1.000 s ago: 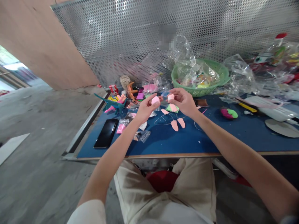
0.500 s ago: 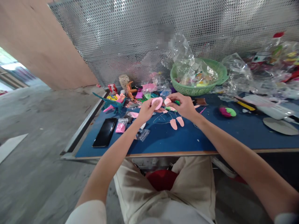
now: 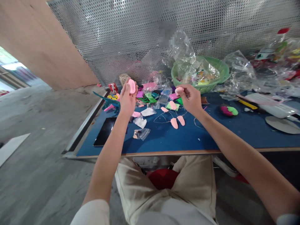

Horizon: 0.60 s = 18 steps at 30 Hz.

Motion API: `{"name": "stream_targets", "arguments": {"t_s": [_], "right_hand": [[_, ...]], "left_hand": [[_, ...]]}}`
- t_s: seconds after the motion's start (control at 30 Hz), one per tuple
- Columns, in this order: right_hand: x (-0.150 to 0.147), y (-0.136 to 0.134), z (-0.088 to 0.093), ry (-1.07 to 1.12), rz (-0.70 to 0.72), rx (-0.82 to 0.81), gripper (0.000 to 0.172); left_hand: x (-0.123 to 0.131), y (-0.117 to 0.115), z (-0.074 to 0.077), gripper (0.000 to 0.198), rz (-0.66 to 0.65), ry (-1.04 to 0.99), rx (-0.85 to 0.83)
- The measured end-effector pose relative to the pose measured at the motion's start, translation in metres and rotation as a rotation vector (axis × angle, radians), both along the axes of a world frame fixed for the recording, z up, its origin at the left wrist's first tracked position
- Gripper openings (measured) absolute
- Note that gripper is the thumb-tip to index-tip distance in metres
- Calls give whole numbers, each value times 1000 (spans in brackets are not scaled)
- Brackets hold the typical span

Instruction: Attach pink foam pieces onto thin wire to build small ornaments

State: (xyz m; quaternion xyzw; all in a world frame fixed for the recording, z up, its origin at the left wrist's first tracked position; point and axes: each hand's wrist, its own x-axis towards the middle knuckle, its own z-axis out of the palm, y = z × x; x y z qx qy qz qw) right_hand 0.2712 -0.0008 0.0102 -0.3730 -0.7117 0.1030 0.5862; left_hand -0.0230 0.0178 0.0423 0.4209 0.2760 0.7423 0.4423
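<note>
My left hand (image 3: pixel 129 95), raised over the back left of the table, is closed around a pink oval clay piece (image 3: pixel 132 86). Further right, my right hand (image 3: pixel 190 97) pinches a smaller pale pink clay piece (image 3: pixel 179 90) between thumb and fingers. The two hands are well apart. On the table between them lie several flat pink clay pieces (image 3: pixel 174 123), some beside thin looped wire (image 3: pixel 161 118). A small bag of white clay (image 3: pixel 140 122) and a bag with a dark and tan lump (image 3: pixel 142 134) lie nearer the front edge.
A black phone (image 3: pixel 102 134) lies at the left, partly behind my forearm, near a teal dinosaur figure (image 3: pixel 110 102). A green basket (image 3: pixel 203 89) with plastic wrappers stands at the back. A yellow cutter (image 3: pixel 247 104) and a magenta-and-green clay lump (image 3: pixel 228 111) are at the right.
My hands have moved apart. The left went up and to the left with the pink oval; the right rose slightly to the right with its pale pink piece.
</note>
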Motion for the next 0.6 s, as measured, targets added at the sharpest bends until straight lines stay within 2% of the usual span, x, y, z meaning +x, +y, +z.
{"name": "stream_targets", "arguments": {"t_s": [0.17,0.37,0.6], "right_hand": [[0,1,1,-40,29,5,36],[-4,3,-3,-53,33,-2,48],[-2,7,-4,-77,-12,2,59]], "left_hand": [[-12,-6,5,32,-30,39,-41],[0,-7,-7,26,-121,100,-114],[11,-11,-13,27,-141,177,-107]]}}
